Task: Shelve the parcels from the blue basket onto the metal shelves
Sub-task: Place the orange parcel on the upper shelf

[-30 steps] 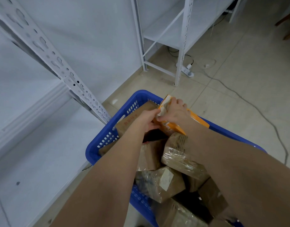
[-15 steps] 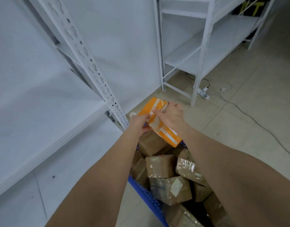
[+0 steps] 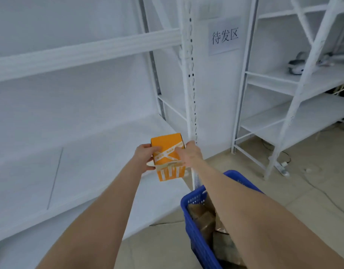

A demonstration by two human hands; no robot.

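Orange taped cardboard box [image 3: 167, 141] up over the white metal shelf [image 3: 79, 162]
left grip [image 3: 145, 155] and right grip [image 3: 191, 154] both curled round it

I saw the orange parcel [image 3: 168, 152], a small carton crossed with white printed tape, held clear of any surface, slightly tilted, with the left hand [image 3: 145, 156] and the right hand [image 3: 189, 154] gripping opposite sides. It hung over the right end of the white metal shelf [image 3: 79, 162], whose board ran off toward 9 o'clock. The blue basket [image 3: 193, 199], slotted plastic, sat on the floor at 5 o'clock from the parcel, just beside the shelf's perforated upright [image 3: 191, 84], with brown taped parcels [image 3: 205, 220] heaped inside. A second white rack [image 3: 295, 121] stood at 2 o'clock.
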